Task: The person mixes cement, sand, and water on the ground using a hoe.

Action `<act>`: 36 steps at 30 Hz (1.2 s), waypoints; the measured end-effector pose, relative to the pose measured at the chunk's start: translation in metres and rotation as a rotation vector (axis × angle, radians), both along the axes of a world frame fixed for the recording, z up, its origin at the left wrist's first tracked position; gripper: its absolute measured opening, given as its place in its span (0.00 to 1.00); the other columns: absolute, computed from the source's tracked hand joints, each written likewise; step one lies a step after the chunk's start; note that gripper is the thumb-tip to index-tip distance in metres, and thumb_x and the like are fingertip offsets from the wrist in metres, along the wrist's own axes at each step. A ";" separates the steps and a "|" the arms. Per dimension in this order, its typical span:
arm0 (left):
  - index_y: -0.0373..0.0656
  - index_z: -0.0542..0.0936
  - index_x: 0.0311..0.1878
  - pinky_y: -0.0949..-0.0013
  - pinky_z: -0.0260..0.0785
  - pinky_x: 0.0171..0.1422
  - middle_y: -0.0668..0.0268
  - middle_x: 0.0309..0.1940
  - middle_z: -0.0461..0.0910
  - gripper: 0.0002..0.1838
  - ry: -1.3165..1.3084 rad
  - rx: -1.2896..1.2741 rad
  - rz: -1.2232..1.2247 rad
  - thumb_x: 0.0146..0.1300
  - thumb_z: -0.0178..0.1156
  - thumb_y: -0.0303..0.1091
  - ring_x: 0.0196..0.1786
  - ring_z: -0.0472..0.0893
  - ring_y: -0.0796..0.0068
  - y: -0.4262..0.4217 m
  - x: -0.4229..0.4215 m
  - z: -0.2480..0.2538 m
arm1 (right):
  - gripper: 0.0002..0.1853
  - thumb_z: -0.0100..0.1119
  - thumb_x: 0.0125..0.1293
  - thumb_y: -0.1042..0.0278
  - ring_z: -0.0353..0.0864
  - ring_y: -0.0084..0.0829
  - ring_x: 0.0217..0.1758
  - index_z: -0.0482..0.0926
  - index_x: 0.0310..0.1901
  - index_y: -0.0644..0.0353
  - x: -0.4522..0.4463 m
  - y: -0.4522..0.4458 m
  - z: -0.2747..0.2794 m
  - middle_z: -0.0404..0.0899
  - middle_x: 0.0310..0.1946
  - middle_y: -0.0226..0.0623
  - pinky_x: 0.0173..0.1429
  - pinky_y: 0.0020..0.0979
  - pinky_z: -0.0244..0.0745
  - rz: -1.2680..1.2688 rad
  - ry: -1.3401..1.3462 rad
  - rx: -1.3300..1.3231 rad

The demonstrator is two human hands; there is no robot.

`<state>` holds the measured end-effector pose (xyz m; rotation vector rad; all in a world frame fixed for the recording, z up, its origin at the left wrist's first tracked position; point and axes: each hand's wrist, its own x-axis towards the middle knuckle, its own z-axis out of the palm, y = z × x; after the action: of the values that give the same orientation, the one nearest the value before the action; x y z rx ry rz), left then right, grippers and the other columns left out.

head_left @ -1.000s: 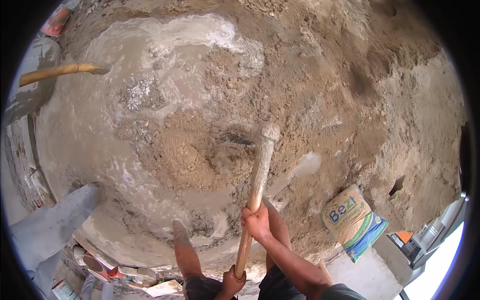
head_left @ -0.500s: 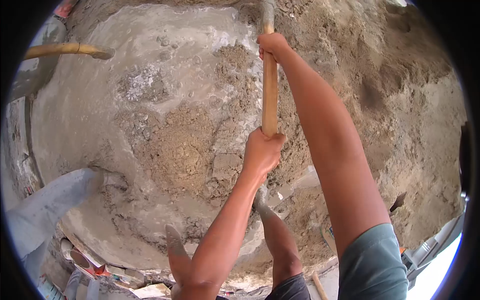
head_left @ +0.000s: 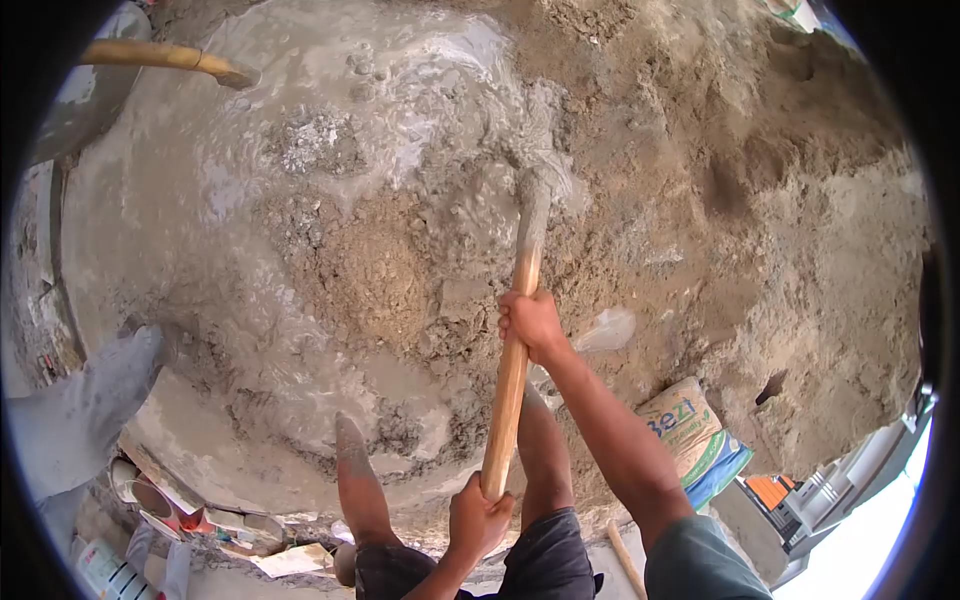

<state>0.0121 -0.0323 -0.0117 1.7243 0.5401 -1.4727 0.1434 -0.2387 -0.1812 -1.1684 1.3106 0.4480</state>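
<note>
Grey wet mix [head_left: 160, 220] spreads over much of the ground, w/ a drier sandy mound [head_left: 375, 270] near the middle, and a long wooden handle [head_left: 507, 410] reaches into it, its far end coated in slurry just beyond the mound, on the R side. Tool head is sunk or hidden there, so can't tell its shape. R hand [head_left: 533, 322] is partway up the shaft, fingers closed right round it; L hand [head_left: 480, 515] is low, close to the butt end, fingers also wrapped on the wood, no visible gap in either grip. Step in hand looks like working the head through the mix, prob. at the pull or press part of a stroke, tho one frame can't settle direction. Next move, I'd judge, calls for both grips kept firm, L steering the butt, R taking the load, b/c thick slurry prob. drags on the head. Bare legs [head_left: 362, 490] stand in the mix w/ the shaft slanting btwn them and up, so footing matters too. Printed bag [head_left: 690, 425] lies off to the R, near the R forearm; another person's grey trouser leg [head_left: 85, 410] is at far L.
</note>
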 end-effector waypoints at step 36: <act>0.48 0.72 0.41 0.77 0.56 0.24 0.77 0.21 0.63 0.09 0.791 -0.329 0.873 0.63 0.63 0.28 0.20 0.63 0.87 0.100 0.016 0.007 | 0.07 0.59 0.61 0.71 0.72 0.30 0.16 0.75 0.32 0.67 0.008 0.130 0.001 0.72 0.18 0.36 0.21 0.34 0.72 0.002 0.115 0.200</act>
<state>0.0280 0.0675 -0.0046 0.4496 1.1880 -1.3965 0.1514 -0.1090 -0.1798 -0.9891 1.3299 0.6412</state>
